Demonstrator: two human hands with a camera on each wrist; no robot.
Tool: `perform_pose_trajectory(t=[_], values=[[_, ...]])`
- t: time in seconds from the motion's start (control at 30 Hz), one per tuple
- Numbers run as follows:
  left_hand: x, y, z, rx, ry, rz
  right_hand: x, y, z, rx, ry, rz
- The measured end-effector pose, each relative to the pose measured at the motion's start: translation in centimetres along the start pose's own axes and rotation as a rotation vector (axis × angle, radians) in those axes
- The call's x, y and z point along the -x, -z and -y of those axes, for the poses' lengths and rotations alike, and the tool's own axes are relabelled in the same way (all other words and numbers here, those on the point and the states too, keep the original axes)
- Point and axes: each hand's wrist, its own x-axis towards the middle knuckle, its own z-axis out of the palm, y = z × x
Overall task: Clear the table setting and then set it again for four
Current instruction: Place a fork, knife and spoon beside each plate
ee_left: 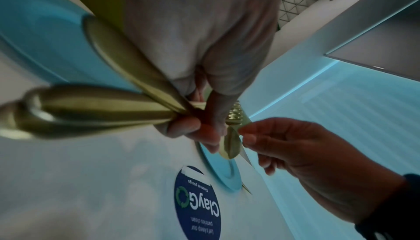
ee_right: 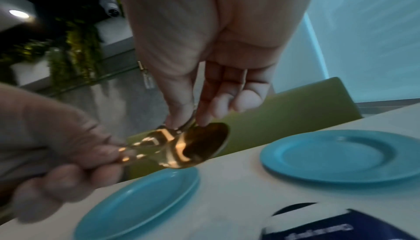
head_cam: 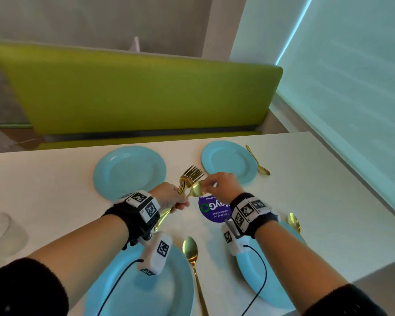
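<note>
My left hand (head_cam: 180,199) grips a bundle of gold forks (head_cam: 192,176) by the handles, tines pointing away from me. A gold spoon (head_cam: 197,189) lies against the same bundle. My right hand (head_cam: 206,184) pinches that spoon's bowl (ee_right: 200,145) between thumb and forefinger, its other fingers loosely curled. In the left wrist view the handles (ee_left: 90,109) fan out towards the camera. Both hands hover above the table's middle. Four blue plates sit on the white table: far left (head_cam: 129,173), far right (head_cam: 228,160), near left (head_cam: 146,281), near right (head_cam: 258,277).
Three more gold spoons lie on the table: beside the far right plate (head_cam: 258,161), between the near plates (head_cam: 192,254), and by the near right plate (head_cam: 294,221). A round purple sticker (head_cam: 211,208) marks the centre. A clear glass (head_cam: 0,229) stands at the left. A green bench (head_cam: 135,92) runs behind.
</note>
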Motion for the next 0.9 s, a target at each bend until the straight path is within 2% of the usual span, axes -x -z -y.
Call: perform_pose_trajectory(t=[0.23, 0.5, 0.67, 0.8, 0.9], values=[[3.9, 2.9, 2.2, -0.081, -0.007, 0.099, 3.5, -4.1, 6.6, 0.187, 0.170, 0.090], [4.6, 5.1, 3.4, -0.120, -0.006, 0.139, 3.3, -5.7, 8.8, 0.271, 0.217, 0.202], [3.3, 6.1, 3.3, -0.029, 0.023, 0.137, 0.9, -6.2, 8.6, 0.299, 0.246, 0.247], [1.4, 7.6, 3.2, 0.039, 0.084, 0.070, -1.8, -6.4, 8.2, 0.320, 0.260, 0.226], [-0.3, 9.6, 3.2, 0.051, 0.084, -0.048, -4.4, -6.1, 7.2, 0.313, 0.164, 0.189]])
